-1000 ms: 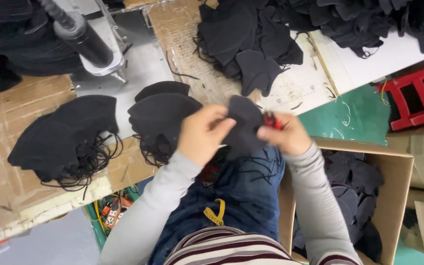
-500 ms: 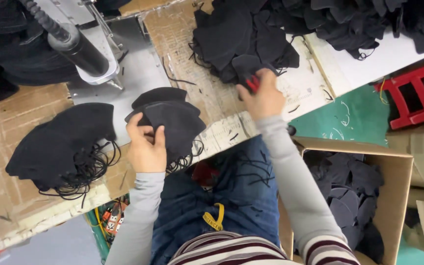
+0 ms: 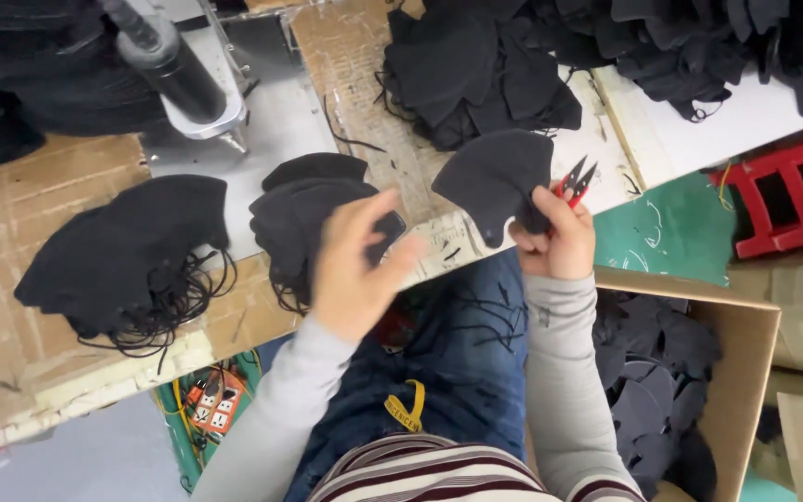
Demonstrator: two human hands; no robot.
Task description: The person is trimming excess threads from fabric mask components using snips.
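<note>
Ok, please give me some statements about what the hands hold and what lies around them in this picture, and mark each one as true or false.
1. The right hand holds a black fabric piece together with small red-handled snips. True.
2. The left hand grips a black fabric piece firmly. False: it is blurred, open-fingered, and held above a small stack of black pieces; no grip shows.
3. A cardboard box at the person's right contains dark fabric pieces. True.
4. The stool beside the table is blue. False: it is red.
5. A pile of black pieces with loose cords lies on the table to the left. True.
</note>
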